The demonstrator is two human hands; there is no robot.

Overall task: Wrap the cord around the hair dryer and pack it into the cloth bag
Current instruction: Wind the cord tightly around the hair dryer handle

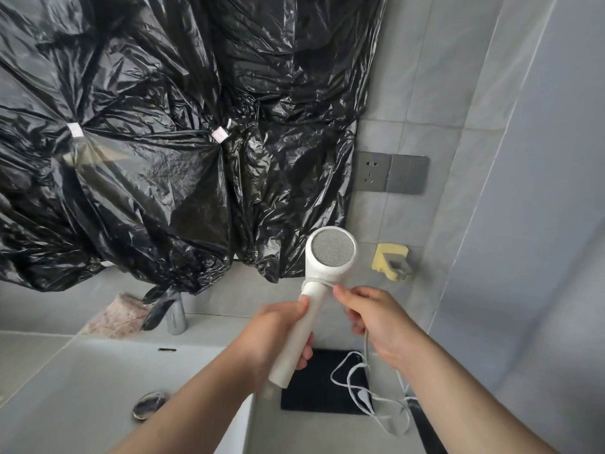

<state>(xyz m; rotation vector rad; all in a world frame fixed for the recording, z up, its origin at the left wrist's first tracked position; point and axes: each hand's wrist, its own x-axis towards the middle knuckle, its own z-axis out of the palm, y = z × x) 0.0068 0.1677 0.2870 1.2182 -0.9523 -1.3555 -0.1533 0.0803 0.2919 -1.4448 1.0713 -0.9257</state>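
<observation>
A white hair dryer (329, 257) is held upright in the middle of the view, its round mesh intake facing me. My left hand (278, 332) grips its handle. My right hand (373, 317) pinches the white cord (352, 385) just right of the handle top, where one turn of cord lies around the neck. The rest of the cord hangs down from my right hand in loose loops over a flat black cloth bag (314, 388) lying on the counter.
A white sink basin (98, 388) with a metal drain (149, 404) lies lower left, a chrome faucet (175, 317) behind it. Black plastic sheeting (163, 126) covers the wall. A grey outlet panel (391, 173) and a yellow holder (389, 262) are on the tiled wall at right.
</observation>
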